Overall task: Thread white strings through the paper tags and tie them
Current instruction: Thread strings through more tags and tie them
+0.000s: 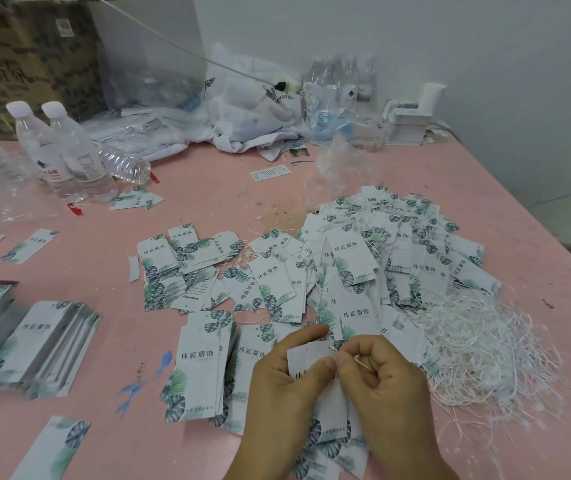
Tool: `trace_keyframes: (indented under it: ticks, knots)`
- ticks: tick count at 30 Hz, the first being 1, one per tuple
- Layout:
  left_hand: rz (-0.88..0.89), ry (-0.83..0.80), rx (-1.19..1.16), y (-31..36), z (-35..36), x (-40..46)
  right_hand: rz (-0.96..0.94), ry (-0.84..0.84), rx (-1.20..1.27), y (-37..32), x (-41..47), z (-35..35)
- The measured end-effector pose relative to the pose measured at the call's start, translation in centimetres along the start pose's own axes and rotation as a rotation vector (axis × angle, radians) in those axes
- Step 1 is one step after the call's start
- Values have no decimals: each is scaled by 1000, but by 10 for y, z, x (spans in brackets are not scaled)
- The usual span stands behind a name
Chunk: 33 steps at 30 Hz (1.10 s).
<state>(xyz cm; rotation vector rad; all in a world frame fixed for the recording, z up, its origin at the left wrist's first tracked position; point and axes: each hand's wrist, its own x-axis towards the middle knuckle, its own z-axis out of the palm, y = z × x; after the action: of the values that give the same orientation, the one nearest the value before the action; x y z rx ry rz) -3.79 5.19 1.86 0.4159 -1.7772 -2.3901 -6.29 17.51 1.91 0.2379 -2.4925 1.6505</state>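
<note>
The left hand (287, 379) pinches a small bunch of paper tags (299, 363) between thumb and curled fingers, holding them upright above the pink table (208, 188). The right hand (384, 382) meets it at the tags' top edge, thumb and forefinger pressed together on a thin white string (360, 361) at the hole; whether the string has passed through cannot be told. Just right of the hands lies a tangled heap of loose white strings (478, 348). Beyond the hands spreads a pile of leaf-printed tags (353, 268), several reading "玮宸服饰". Left of the hands sit neat tag stacks (204, 372) with the same print. Far beyond, a white bag (253, 105) shows "HOTEL", and water bottles (65, 150) stand far left
</note>
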Motion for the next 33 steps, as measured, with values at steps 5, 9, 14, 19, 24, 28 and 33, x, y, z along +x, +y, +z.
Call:
trace_keyframes:
  ticks: [5, 9, 14, 19, 24, 28, 33]
  knots:
    - [2, -13, -18, 4, 1, -2, -8, -10, 16, 2, 0, 1]
    - [11, -30, -32, 5, 2, -3, -14, -32, 23, 2, 0, 2]
    - [-37, -60, -109, 6, 2, -2, 41, -47, 90, 4, 1, 0]
    - [-87, -54, -214, 9, 2, 1, 64, -47, 148, 3, 2, -2]
    - [-141, -81, -256, 10, 1, 3, 61, -82, 151, 2, 1, 0]
    - [-126, -53, -242, 6, -1, 6, 59, -106, 153, 0, 0, -1]
    - [-90, -22, -240, 6, -2, 6, 92, -117, 192, 0, 1, 0]
